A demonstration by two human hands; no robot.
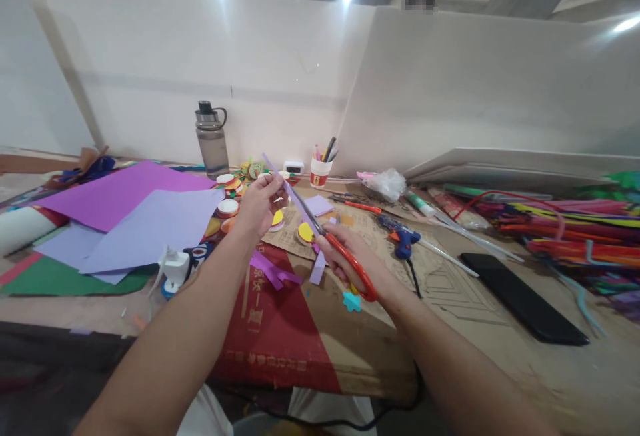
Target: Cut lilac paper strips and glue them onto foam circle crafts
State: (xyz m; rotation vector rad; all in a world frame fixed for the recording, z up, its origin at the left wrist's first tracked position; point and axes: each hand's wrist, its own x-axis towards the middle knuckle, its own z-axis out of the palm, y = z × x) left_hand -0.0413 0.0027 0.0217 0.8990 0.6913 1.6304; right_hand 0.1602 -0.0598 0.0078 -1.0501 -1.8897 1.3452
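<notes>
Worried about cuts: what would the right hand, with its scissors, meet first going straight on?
Probably the left hand, which holds the lilac paper strip lined up with the scissors; depth is unclear.

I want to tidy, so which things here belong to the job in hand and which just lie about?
In use: purple strip, in left hand; red-handled scissors, in right hand.
Seemingly idle: water bottle, glue gun, pen cup, white plug.

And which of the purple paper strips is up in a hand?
The long lavender strip pinched in the left hand, alongside the red-handled scissors. The others, bright purple strips and a shorter lavender piece, lie on the cardboard.
</notes>
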